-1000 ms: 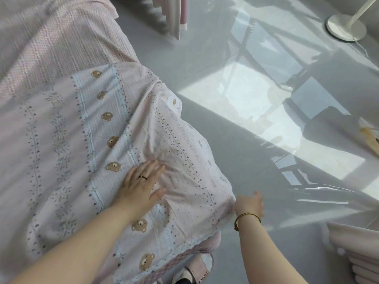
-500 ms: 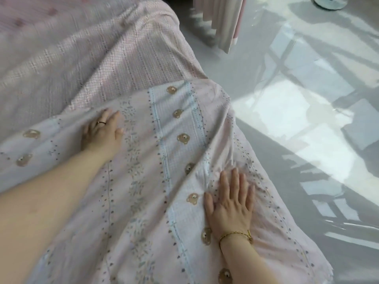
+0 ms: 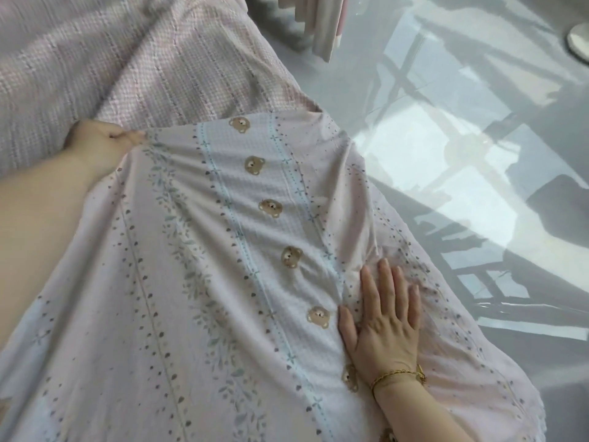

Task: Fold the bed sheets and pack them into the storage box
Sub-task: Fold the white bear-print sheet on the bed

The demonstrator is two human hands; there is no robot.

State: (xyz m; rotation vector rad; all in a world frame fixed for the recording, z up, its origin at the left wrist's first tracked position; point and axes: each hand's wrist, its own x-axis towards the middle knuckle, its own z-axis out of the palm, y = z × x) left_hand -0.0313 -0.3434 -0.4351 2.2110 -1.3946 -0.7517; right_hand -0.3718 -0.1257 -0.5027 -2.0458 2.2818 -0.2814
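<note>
A pale pink bed sheet (image 3: 197, 282) printed with bear faces, leaf stripes and small dots lies spread over the bed. My left hand (image 3: 98, 143) grips its far edge at the left, fingers curled round the fabric, and folds fan out from the grip. My right hand (image 3: 384, 320) lies flat on the sheet near the bed's right side, fingers straight and pressing down, a gold bracelet on its wrist. The storage box is not in view.
A pink checked bed cover (image 3: 127, 59) lies under the sheet and stretches to the far left. The glossy grey floor (image 3: 462, 154) runs along the bed's right side. A pink curtain (image 3: 322, 23) hangs at the top; a white lamp base (image 3: 578, 43) sits far right.
My left hand went from lying flat on the sheet to gripping its far edge. My right hand stays flat on the sheet near the right side.
</note>
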